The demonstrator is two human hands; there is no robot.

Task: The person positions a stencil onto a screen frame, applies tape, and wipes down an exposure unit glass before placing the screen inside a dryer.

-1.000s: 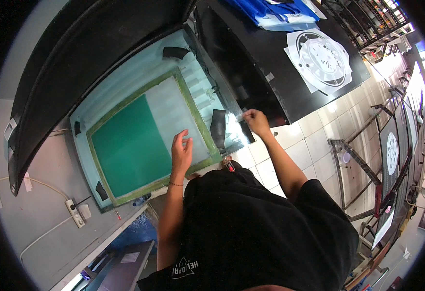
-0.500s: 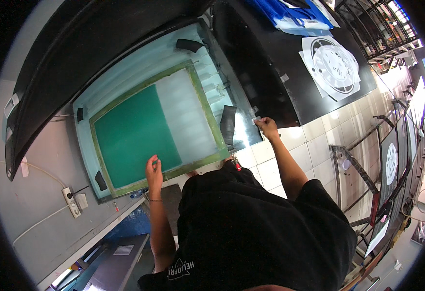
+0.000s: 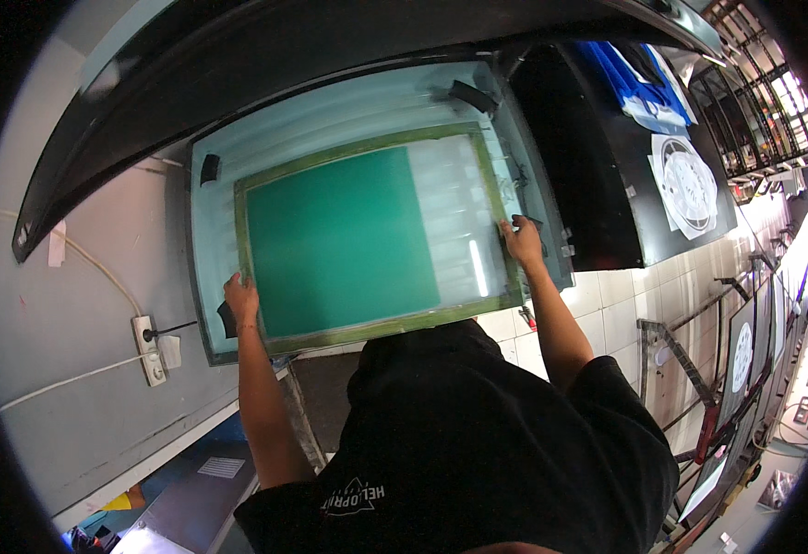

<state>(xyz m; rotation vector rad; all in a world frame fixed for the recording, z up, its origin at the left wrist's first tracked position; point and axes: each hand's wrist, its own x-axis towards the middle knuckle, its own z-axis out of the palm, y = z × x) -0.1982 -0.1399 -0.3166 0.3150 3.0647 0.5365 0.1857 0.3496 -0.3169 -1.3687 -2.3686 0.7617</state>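
The left edge of a frame [image 3: 385,327] is gripped by the left hand [image 3: 242,300], its fingers curled and partly hidden. The right edge is gripped, a little higher up, by the right hand [image 3: 523,244], which is bent closed over the rim. The frame is positioned over the pale blue top of a shallow box [image 3: 213,263]; whether it is fully rested there cannot be told. Within it, most of the space is taken up by a green sheet [image 3: 344,245], and the right part is filled by a whitish strip [image 3: 454,222].

Black flaps are seen around the box: one [image 3: 227,320] is partly covered by the left hand, another [image 3: 474,96] is set near the far right corner. The far side is closed off by a raised black lid [image 3: 330,55]. To the right, round-patterned papers [image 3: 685,185] and a blue bag [image 3: 630,88] are laid on a black tabletop [image 3: 616,138]. At left, a white power strip [image 3: 148,351] is seen.
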